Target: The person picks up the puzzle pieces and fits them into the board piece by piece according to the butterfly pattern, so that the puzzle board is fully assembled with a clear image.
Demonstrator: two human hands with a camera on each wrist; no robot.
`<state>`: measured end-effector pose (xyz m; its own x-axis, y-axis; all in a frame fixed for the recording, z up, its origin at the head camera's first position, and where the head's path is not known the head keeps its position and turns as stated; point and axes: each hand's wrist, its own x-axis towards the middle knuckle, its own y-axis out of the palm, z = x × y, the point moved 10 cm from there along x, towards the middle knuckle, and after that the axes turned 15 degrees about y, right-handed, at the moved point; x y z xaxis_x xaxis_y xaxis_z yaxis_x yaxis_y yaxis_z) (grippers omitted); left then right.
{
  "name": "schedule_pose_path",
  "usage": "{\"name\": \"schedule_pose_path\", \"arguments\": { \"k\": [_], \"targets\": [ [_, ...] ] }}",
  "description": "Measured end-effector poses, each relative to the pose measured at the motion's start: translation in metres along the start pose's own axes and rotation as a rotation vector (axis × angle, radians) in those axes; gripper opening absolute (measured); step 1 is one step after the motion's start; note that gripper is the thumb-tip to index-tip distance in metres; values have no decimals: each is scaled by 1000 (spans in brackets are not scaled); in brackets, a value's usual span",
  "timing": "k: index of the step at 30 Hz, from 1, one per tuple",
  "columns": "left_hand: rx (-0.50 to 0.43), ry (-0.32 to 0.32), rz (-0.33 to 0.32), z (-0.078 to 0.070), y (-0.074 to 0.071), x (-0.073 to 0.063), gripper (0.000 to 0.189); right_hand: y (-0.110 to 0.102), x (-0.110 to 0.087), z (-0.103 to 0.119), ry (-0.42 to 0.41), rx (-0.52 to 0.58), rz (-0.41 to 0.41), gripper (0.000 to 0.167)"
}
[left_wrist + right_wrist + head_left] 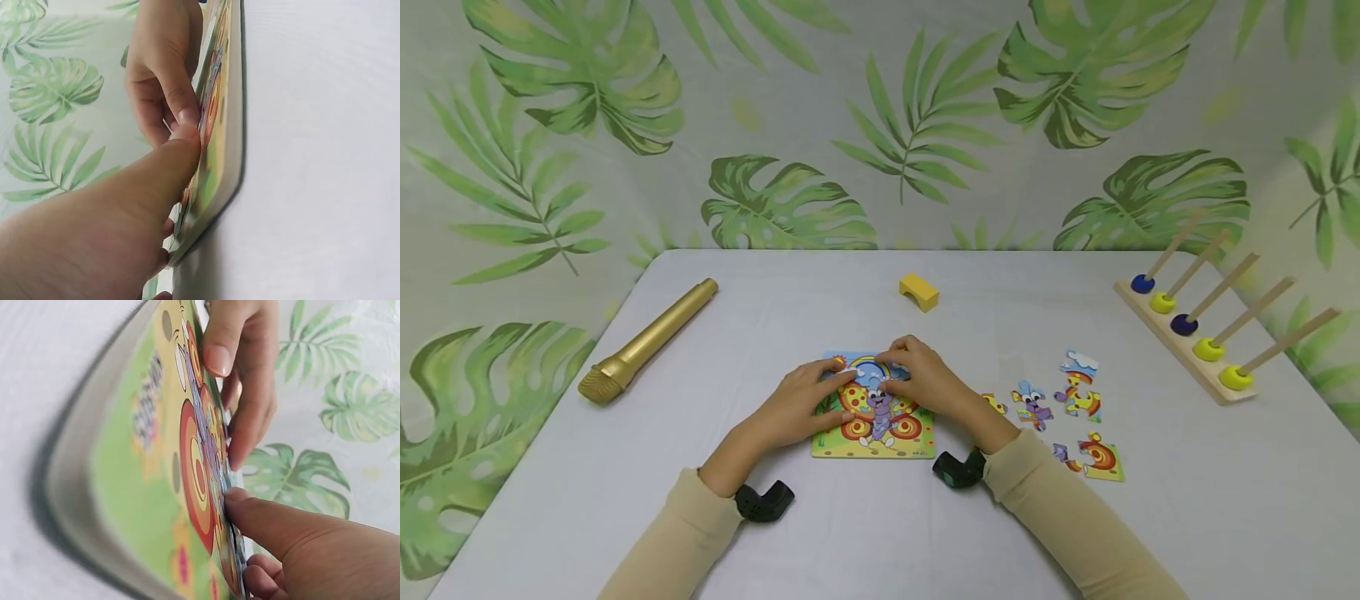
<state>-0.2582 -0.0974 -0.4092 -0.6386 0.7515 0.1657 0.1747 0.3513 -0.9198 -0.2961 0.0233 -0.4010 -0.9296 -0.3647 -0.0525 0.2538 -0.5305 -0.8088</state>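
A butterfly jigsaw puzzle (842, 447) lies in its shallow board in front of me, most of its picture filled in. My left hand (805, 396) reaches over the board's left side, thumb low on the picture and fingertips near the top. From the upper right, my right hand (928, 379) touches the puzzle with thumb and fingertips, close to the rainbow and the butterfly's head. In the right wrist view the right thumb (250, 515) presses at the picture's surface. The left thumb (181, 147) rests along it in the left wrist view. Fingers partly cover the top pieces.
Loose jigsaw pieces (1033, 406) lie right of the board, some behind my right forearm. Farther right stands a wooden peg rack (1187, 346) with blue and yellow beads. A gold microphone (651, 340) lies at left, and a yellow arch block (919, 292) sits beyond the board.
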Motion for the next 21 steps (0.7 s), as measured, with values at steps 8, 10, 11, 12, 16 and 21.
{"name": "schedule_pose_path", "arguments": {
  "k": [8,10,11,12,16,21],
  "targets": [
    [-9,-6,42,5,2,3,64,-2,-1,1,-9,4,-7,40],
    [-18,-6,47,5,2,2,65,-2,0,2,-3,3,-7,40],
    [-21,-6,48,5,3,2,65,-2,0,2,0,3,-5,40],
    [-23,-7,49,6,3,2,65,-2,0,2,5,4,-3,40],
    [-15,-7,44,6,3,1,66,-1,0,3,10,-9,20,42],
    [-20,-4,35,5,4,1,66,-6,-3,5,42,40,82,49]
  ]
}}
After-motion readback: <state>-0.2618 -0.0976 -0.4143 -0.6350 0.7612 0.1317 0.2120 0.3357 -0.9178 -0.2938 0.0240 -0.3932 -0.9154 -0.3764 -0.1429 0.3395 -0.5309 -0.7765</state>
